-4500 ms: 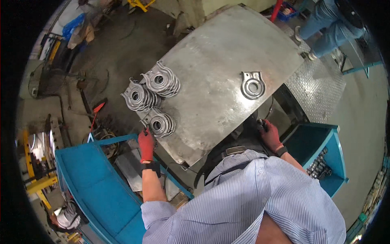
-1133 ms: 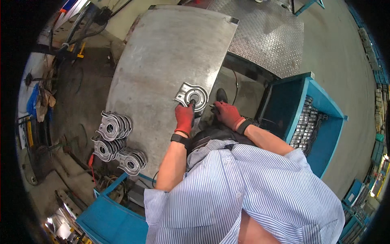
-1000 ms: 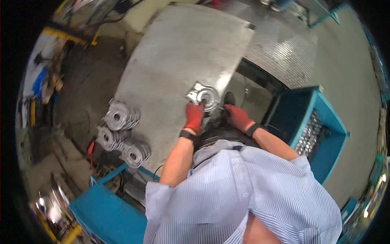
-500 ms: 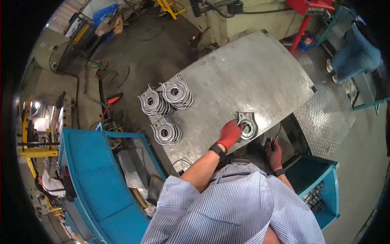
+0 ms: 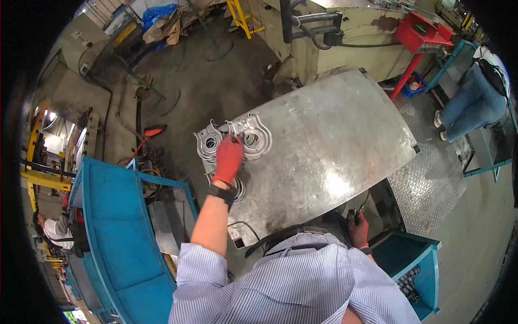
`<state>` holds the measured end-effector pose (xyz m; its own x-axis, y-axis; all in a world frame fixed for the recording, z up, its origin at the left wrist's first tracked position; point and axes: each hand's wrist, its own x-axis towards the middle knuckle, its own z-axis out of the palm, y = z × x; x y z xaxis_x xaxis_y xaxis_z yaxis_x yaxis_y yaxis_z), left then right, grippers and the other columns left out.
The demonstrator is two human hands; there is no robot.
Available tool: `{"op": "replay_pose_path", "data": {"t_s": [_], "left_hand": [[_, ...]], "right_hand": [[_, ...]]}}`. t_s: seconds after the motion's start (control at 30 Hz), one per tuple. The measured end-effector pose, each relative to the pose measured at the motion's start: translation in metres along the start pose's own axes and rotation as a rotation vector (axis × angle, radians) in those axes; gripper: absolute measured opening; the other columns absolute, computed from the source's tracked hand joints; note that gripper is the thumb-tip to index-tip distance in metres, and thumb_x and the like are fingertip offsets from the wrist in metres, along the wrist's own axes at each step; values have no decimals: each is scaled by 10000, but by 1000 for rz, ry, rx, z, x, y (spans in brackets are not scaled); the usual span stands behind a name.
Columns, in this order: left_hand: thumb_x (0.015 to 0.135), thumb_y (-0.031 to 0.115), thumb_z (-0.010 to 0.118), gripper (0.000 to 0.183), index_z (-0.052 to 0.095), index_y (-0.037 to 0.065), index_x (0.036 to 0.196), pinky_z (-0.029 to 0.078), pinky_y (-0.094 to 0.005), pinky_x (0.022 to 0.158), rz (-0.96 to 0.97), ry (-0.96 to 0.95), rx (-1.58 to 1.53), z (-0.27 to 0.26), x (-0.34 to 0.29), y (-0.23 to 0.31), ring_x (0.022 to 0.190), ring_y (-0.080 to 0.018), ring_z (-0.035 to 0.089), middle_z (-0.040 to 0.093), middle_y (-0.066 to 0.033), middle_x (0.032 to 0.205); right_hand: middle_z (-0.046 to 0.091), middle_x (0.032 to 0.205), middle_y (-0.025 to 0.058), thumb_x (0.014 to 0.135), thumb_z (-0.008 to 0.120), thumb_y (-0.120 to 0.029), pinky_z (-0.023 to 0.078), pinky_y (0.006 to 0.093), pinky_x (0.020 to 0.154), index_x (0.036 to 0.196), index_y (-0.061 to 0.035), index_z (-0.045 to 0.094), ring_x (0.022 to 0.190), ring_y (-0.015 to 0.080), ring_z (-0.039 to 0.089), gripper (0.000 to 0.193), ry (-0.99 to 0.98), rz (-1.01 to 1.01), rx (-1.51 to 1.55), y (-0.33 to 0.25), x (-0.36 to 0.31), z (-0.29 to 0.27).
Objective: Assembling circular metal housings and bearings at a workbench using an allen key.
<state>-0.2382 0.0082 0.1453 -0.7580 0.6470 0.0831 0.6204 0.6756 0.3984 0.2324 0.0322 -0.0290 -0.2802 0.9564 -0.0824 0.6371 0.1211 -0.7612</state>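
My left hand (image 5: 230,157), in a red glove, is at the far left of the metal table (image 5: 329,124). Its fingers are closed on the edge of a grey metal bracket (image 5: 261,141) with a round hole, which lies over a stack of like brackets. Beside it on the left stands another bracket stack (image 5: 207,144). A third stack (image 5: 240,190) is mostly hidden under my left wrist. Low at the table's near edge, my right hand (image 5: 358,233), also red-gloved, is closed round a small black object (image 5: 353,216) whose kind I cannot make out. A thin cord shows near it.
A blue metal frame (image 5: 116,216) stands at the left. At near right is a teal bin (image 5: 429,270) holding dark metal parts. A person (image 5: 480,92) stands at far right beyond a checkered floor plate (image 5: 426,173); another person (image 5: 56,232) is at far left.
My left hand has carried the bracket from the table's near right edge leftward to the stacks. My right hand stays low by the table's near edge.
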Motion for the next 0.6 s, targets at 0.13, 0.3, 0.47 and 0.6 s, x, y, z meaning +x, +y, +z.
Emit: {"op": "replay_pose_path", "data": {"t_s": [0.13,0.3,0.47,0.6], "left_hand": [[860,308,546,373,571,13,1087,469,-475,787,69,75,24,7,40,-31,944,-407,573,617,-238,981],[837,277,581,414,532,22,1160,464,-475,812,124,138,130,21,38,-28,960,-414,562,614,-228,1008],[860,284,542,389,543,28,1153,461,-490,754,253,108,145,26,39,-60,907,-400,577,622,-230,948],[860,309,536,392,555,0,1101,469,-500,705,247,81,150,11,38,-39,831,-403,594,627,-232,902]], "right_hand": [[635,933,220,835,607,-130,482,406,721,1026,-7,581,879,404,606,229,10,-2,35,-15,1,-3],[642,945,212,802,633,-119,488,388,736,1057,-4,585,891,361,631,284,39,75,70,8,-8,0],[638,939,219,784,634,-131,489,404,742,1057,-13,592,887,377,621,300,68,110,55,-25,-15,-11],[633,947,224,781,643,-163,487,425,751,1074,-29,588,893,388,611,327,78,141,-9,-24,-19,-17]]}}
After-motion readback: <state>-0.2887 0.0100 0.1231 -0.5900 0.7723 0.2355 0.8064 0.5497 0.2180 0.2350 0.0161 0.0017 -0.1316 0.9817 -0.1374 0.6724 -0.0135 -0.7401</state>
